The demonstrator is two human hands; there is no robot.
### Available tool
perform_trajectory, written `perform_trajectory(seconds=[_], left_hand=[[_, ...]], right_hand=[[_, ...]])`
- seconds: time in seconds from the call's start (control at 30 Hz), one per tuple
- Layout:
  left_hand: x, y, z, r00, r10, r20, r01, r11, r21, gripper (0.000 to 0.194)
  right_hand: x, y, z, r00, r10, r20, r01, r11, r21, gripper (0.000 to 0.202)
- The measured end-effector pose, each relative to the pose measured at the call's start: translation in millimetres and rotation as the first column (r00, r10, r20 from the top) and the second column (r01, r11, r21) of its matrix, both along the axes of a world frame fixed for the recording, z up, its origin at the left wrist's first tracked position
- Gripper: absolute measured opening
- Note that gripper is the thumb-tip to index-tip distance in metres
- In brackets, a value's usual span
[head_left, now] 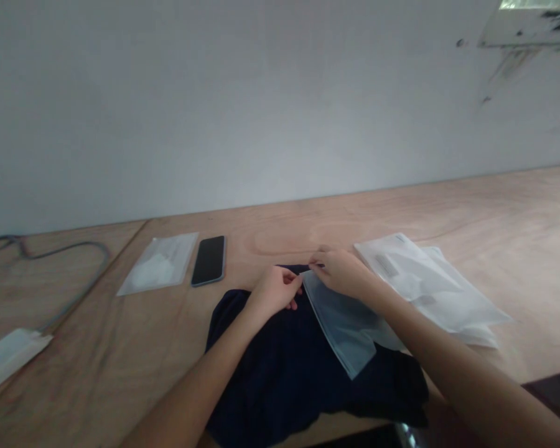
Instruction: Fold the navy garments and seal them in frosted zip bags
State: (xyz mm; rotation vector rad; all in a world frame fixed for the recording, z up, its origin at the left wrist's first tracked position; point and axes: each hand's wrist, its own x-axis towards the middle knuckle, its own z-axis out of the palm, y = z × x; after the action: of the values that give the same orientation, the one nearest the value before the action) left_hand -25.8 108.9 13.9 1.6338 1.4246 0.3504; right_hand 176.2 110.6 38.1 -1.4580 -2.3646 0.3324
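A dark navy cloth [280,367] lies spread on the wooden table before me. On top of it rests a translucent plastic bag [343,323], tilted, with its zip-like edge facing left. My left hand [280,289] is at the bag's upper left corner, thumb and fingertips pinched together on it. Just to the right, my right hand [333,267] has its fingers closed at the bag's top edge. The right forearm passes over part of the bag and hides it.
More translucent bags [415,274] lie stacked at the right. A black phone [209,260] and another flat bag [158,264] are at the left. Farther left are a cable [86,289] and a white power strip [12,358]. A pale wall [261,106] stands behind the table [518,249].
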Motion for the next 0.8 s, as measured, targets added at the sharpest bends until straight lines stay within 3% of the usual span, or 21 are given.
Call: perform_trajectory(seconds=[0.13, 0.33, 0.8], left_hand=[[4.4, 5.4, -7.0, 0.998, 0.041, 0.050, -0.036, 0.995, -0.097, 0.040], [5.2, 2.4, -5.8, 0.988, 0.088, 0.126, -0.073, 0.990, -0.122, 0.039], [10.4, 2.7, 12.2, 0.947, 0.126, 0.294, -0.165, 0.980, 0.114, 0.024]], right_hand=[[-6.2, 24.9, -12.7, 0.999, 0.049, -0.017, -0.050, 0.995, -0.086, 0.022], [-2.7, 32.4, -15.5, 0.988, 0.120, -0.098, -0.135, 0.976, -0.171, 0.018], [5.8, 31.5, -19.9, 0.930, 0.056, -0.363, -0.124, 0.978, -0.165, 0.010]])
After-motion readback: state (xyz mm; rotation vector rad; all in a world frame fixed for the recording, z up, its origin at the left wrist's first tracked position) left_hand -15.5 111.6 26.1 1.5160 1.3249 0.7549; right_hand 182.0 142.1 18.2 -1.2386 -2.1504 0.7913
